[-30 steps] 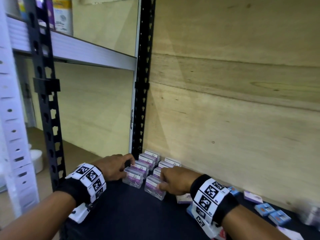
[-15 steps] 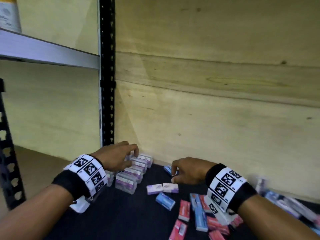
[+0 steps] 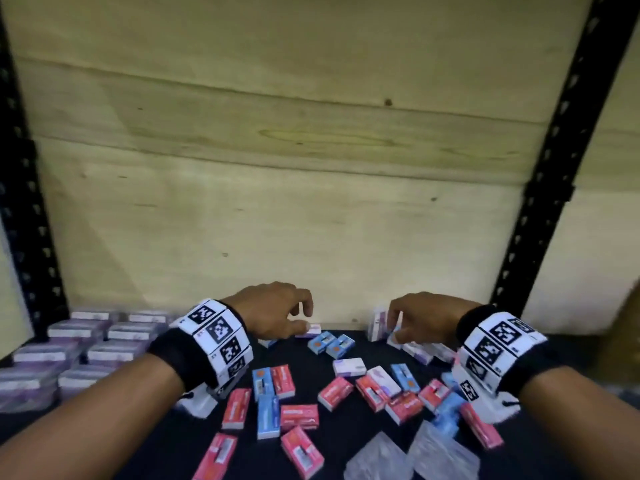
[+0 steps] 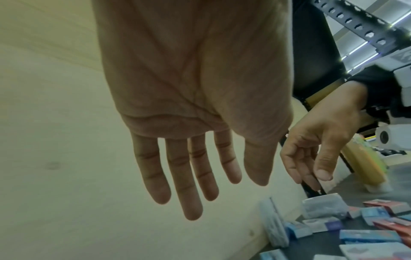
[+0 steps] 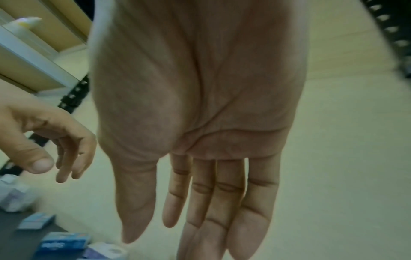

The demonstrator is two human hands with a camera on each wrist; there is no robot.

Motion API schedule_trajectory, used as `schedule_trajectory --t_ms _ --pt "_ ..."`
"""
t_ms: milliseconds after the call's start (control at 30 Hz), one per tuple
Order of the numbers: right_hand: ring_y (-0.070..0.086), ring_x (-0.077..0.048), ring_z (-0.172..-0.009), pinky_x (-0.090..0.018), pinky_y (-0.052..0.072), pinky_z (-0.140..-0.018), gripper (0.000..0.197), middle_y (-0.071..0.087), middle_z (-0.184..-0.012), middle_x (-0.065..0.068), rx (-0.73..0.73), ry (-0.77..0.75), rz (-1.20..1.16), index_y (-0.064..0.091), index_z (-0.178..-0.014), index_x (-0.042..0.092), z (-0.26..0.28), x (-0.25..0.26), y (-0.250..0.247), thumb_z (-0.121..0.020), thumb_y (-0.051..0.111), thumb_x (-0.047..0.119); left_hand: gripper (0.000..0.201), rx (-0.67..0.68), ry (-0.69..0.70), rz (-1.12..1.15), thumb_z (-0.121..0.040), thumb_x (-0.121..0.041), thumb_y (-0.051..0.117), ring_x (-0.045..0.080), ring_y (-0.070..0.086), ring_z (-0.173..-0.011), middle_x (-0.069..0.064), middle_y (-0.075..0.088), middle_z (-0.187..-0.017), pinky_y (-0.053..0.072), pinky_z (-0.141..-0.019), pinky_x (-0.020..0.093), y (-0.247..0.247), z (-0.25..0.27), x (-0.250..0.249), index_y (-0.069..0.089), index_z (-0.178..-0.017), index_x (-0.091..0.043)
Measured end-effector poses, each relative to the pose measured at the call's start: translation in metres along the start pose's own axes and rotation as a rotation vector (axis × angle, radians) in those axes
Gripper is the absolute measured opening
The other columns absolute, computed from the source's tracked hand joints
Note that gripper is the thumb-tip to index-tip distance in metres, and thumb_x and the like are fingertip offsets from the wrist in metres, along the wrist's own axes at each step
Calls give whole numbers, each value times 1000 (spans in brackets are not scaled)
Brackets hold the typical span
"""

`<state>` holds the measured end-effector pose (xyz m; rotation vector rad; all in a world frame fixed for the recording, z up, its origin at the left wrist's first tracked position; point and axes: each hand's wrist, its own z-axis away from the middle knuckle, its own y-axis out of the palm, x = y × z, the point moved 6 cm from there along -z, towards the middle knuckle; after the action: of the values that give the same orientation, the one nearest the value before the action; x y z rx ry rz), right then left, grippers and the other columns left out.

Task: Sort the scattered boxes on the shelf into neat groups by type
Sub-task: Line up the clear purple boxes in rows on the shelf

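Small red boxes (image 3: pixel 299 415), blue boxes (image 3: pixel 330 342) and white-purple boxes (image 3: pixel 349 366) lie scattered on the black shelf (image 3: pixel 346 455). Purple-white boxes (image 3: pixel 76 351) stand in neat rows at the far left. My left hand (image 3: pixel 301 317) hovers near the back wall above a small white-purple box (image 3: pixel 311 330); in the left wrist view its fingers (image 4: pixel 177 184) are straight and hold nothing. My right hand (image 3: pixel 398 327) hovers beside an upright white-purple box (image 3: pixel 377 323). Its fingers (image 5: pixel 222 211) are also straight and empty.
A plywood back wall (image 3: pixel 311 202) closes the shelf behind the hands. Black perforated uprights stand at the left (image 3: pixel 24 220) and right (image 3: pixel 540 188). Two clear plastic packets (image 3: pixel 412 455) lie at the front right of the shelf.
The view has swung right, from the purple rows to the scattered pile. Both hands have moved right with it; the left hand has come off the purple boxes.
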<state>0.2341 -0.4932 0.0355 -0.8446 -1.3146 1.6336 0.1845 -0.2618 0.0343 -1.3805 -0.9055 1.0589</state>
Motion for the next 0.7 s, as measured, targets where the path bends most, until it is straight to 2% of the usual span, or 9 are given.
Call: schedule_trajectory --t_ms 67,133,200,333,467,567,700 --pt "57 -15 -90 -30 48 -91 19 55 -97 12 -2 58 5 56 -99 34 0 -28 4 -87 69 41 31 18 36 -6 -93 -52 53 8 52 -89 -12 54 -116 47 -81 32 3 -21 -18 50 -119 -37" --pt "55 -15 -92 -27 46 -89 20 56 -101 11 -1 105 12 56 -100 34 0 -50 8 -86 69 40 32 31 58 0 -93 -49 54 10 52 -90 -10 54 -117 47 -84 33 5 -39 -30 50 -121 -36" --pt "57 -16 -97 -27 46 -89 23 61 -113 7 19 148 22 55 -102 33 -1 -70 12 -85 70 40 34 45 79 6 -93 -46 54 11 52 -91 -8 53 -119 46 -86 33 9 -60 -41 50 -124 -34" --pt "57 -19 -112 -28 45 -91 46 58 -127 4 92 202 20 53 -121 27 -6 -96 23 -84 73 46 41 40 95 -2 -93 -43 55 16 51 -97 -3 51 -126 44 -88 33 17 -96 -57 47 -131 -31" --pt "56 -18 -111 -32 46 -96 64 58 -128 4 147 217 -33 49 -129 26 -12 -105 34 -77 77 53 49 29 117 12 -90 -45 58 21 52 -113 0 52 -127 45 -95 41 25 -121 -70 44 -135 -30" --pt "57 -17 -109 -34 47 -96 73 58 -126 5 176 214 -59 48 -130 27 -18 -106 40 -71 79 57 51 38 133 24 -88 -43 62 23 54 -111 1 55 -124 47 -93 40 31 -136 -80 46 -134 -29" --pt "56 -16 -104 -32 47 -86 69 58 -123 6 186 212 -46 49 -126 29 -24 -106 46 -70 80 56 53 30 107 37 -86 -36 65 25 57 -108 4 58 -123 48 -88 35 41 -148 -87 47 -135 -28"
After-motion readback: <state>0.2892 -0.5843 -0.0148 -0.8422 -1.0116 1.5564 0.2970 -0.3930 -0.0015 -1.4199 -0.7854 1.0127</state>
